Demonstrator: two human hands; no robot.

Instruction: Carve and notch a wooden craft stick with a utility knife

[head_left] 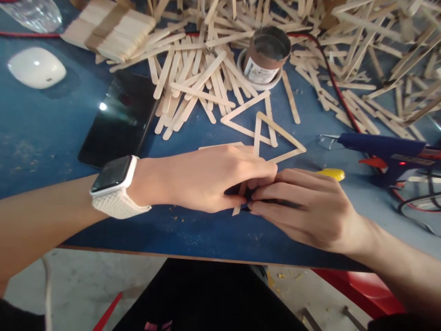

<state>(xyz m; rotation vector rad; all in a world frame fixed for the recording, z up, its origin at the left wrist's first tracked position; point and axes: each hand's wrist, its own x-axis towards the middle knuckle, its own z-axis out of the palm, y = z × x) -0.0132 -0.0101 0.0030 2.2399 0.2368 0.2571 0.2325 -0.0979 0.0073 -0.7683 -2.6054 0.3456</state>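
Observation:
My left hand [210,177], with a watch on its wrist, is pinched around a wooden craft stick [236,210] whose lower end pokes out below the thumb. Close against it, my right hand [310,207] has its fingertips drawn together at the same spot; what they hold is hidden. Just beyond the hands lie two triangles of craft sticks, a nearer triangle [284,128] and a farther triangle [246,105]. Part of another stick [220,146] shows behind my left hand. A yellow object [332,174] peeks out beside my right hand.
A blue glue gun [382,146] with a red light lies at right, its cord trailing. Loose craft sticks [196,78] spread across the back around a brown jar [267,55]. A bundle of sticks [110,30], a phone [117,119] and a white mouse [36,67] sit left.

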